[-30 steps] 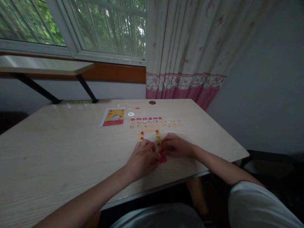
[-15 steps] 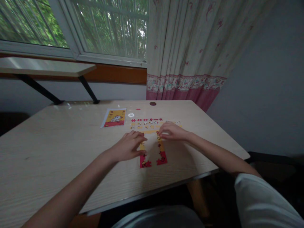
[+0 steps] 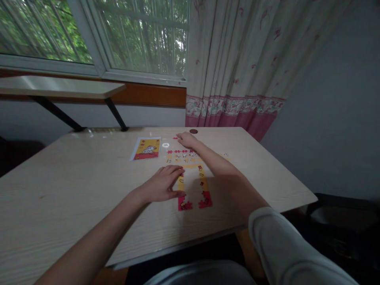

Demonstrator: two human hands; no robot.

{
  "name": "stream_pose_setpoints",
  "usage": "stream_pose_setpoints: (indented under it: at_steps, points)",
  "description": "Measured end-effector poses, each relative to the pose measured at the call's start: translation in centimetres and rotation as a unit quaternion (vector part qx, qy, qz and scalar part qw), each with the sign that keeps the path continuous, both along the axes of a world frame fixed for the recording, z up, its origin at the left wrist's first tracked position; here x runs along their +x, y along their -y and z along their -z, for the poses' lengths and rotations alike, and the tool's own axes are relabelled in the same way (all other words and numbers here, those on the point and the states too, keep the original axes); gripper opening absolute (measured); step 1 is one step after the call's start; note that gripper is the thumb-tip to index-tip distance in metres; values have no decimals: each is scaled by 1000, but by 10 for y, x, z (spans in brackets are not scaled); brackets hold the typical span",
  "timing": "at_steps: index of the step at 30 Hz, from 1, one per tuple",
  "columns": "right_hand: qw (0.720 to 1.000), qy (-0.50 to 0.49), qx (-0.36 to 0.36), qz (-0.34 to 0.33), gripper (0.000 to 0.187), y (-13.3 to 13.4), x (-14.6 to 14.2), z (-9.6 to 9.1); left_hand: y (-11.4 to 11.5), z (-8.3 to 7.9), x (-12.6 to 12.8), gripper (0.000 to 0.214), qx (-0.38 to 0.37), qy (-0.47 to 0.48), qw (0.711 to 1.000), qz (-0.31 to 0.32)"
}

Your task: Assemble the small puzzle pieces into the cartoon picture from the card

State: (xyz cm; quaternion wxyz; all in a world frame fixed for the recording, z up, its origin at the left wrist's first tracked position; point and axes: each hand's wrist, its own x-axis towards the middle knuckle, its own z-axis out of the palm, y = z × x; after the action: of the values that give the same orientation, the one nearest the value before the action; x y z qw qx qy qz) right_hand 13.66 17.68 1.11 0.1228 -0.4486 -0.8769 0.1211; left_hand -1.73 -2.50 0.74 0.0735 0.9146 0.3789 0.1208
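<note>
A partly built jigsaw frame (image 3: 204, 194), yellow with red bottom corners, lies on the wooden table (image 3: 74, 186). My left hand (image 3: 162, 184) rests flat on the frame's left side, fingers stretched out. My right hand (image 3: 186, 139) reaches far across the table to a small red puzzle piece (image 3: 175, 137) near the back edge; its fingers curl down over that spot and I cannot see whether they grip it. Rows of loose puzzle pieces (image 3: 182, 155) lie between the frame and the right hand. A yellow and red reference picture card (image 3: 146, 148) lies to the left of them.
A small white disc (image 3: 165, 145) sits beside the card. A round cable hole (image 3: 193, 131) is in the table's back edge. Behind are a window, a shelf on black brackets (image 3: 59, 87), and a patterned curtain (image 3: 234, 67). The table's right edge drops off near a dark chair.
My right hand has moved from the frame's lower right, past the rows of pieces, to the far red piece. My left hand shifted to the frame's left side and stayed there.
</note>
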Motion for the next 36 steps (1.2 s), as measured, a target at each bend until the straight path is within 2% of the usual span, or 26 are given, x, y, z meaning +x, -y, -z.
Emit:
stream_pose_setpoints:
  at_steps: [3, 6, 12, 16, 19, 22, 25, 28, 31, 36]
  points:
    - [998, 6, 20, 51, 26, -5, -13, 5, 0, 0, 1, 67, -3, -11, 1000, -3]
    - [997, 13, 15, 71, 24, -10, -20, 5, 1, 0, 2, 68, -7, -15, 1000, -8]
    - [997, 27, -33, 61, 9, -7, -17, -9, 2, 0, 1, 67, -3, -4, 1000, -11]
    - [999, 0, -31, 32, 10, 9, -2, -15, 0, -2, 2, 59, 10, 18, 1000, -10]
    - [999, -30, -18, 6, 14, 32, 18, -16, -2, -7, 4, 40, 21, 57, 998, -35]
    - [994, -98, -23, -43, 14, 69, 47, -14, -1, -12, 6, 24, 36, 111, 991, -63]
    - [981, -162, -59, -84, 17, 115, 81, -11, 2, -14, 10, 18, 45, 152, 985, -72]
    - [972, -202, -94, -72, 17, 157, 105, -5, 6, -12, 17, 19, 45, 164, 984, -50]
    - [951, -265, -153, -37, 21, 182, 113, 2, 11, -10, 24, 21, 38, 168, 985, -12]
    - [923, -334, -190, 4, 25, 193, 102, 4, 16, -8, 31, 22, 31, 183, 982, 28]
